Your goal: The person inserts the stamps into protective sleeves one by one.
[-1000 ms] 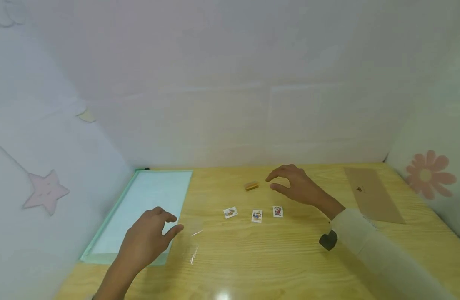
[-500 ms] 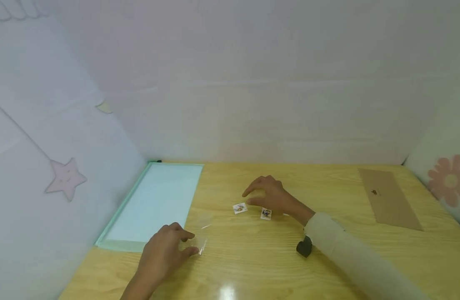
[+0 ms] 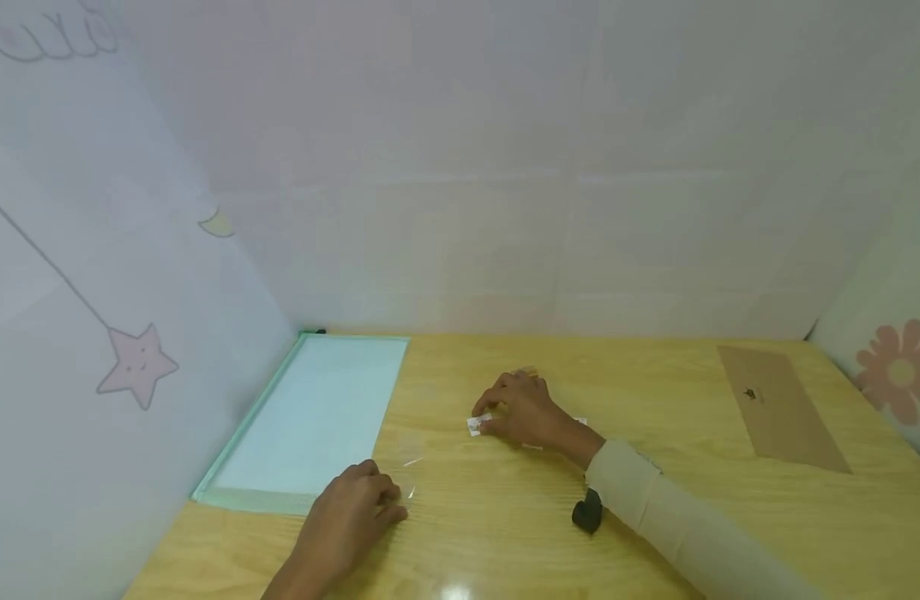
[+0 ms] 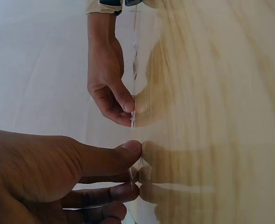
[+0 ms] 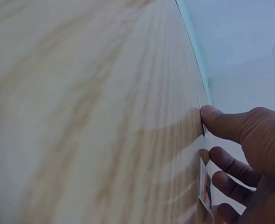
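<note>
Wooden table [image 3: 692, 392] carried a pale green board [image 3: 310, 417] at the left and a brown card sheet [image 3: 778, 408] far right. Right hand [image 3: 523, 412], having swept in from further back, pinched a small picture card [image 3: 477, 425]; left hand [image 3: 351, 521] slid rightward, fingers pressing a clear film [image 3: 403, 471].

A small white picture card [image 3: 477, 424] with a colourful printed figure lies flat on the wooden table, under the fingertips of the right hand [image 3: 522, 412], its left end peeking out beyond them. A second such card [image 3: 580, 421] shows only as a white edge just behind that hand's wrist. A clear plastic sleeve [image 3: 403, 475], nearly invisible but for glints, lies flat under the fingertips of the left hand [image 3: 351, 518].
</note>
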`<state>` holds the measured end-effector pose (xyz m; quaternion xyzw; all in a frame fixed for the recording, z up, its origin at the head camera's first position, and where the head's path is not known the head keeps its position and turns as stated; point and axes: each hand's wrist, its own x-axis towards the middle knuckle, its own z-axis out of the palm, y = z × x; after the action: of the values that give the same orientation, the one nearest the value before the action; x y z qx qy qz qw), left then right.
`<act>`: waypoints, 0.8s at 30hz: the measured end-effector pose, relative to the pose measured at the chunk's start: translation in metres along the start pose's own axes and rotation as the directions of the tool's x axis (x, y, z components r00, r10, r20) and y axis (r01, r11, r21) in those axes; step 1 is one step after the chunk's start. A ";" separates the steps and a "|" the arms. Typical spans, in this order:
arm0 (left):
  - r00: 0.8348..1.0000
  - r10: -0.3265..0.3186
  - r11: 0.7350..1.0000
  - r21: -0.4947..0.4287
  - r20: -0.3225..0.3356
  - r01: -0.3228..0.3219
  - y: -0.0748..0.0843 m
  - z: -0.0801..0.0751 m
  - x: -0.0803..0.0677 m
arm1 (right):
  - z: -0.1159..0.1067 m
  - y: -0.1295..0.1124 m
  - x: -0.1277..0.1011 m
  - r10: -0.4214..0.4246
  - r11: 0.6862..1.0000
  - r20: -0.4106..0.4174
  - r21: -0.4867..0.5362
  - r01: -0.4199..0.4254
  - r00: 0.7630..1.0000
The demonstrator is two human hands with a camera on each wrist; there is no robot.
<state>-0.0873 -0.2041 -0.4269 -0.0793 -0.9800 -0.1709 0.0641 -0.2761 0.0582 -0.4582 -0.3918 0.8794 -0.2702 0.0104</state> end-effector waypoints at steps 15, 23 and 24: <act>0.999 0.037 0.951 -0.306 -0.005 -0.037 0.007 -0.004 0.020 | -0.006 -0.008 -0.010 -0.129 0.973 -0.075 0.184 0.140 0.989; 0.974 0.153 0.691 -0.722 0.170 0.017 0.019 -0.014 0.039 | -0.030 -0.038 -0.033 -0.099 0.934 -0.170 0.323 0.150 0.981; 0.966 0.174 0.639 -0.769 0.190 0.036 0.021 -0.015 0.041 | -0.033 -0.043 -0.037 -0.100 0.927 -0.193 0.337 0.162 0.976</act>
<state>-0.1222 -0.1844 -0.3998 -0.1570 -0.8113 -0.5557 -0.0910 -0.2289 0.0755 -0.4165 -0.4169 0.7863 -0.4558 -0.0141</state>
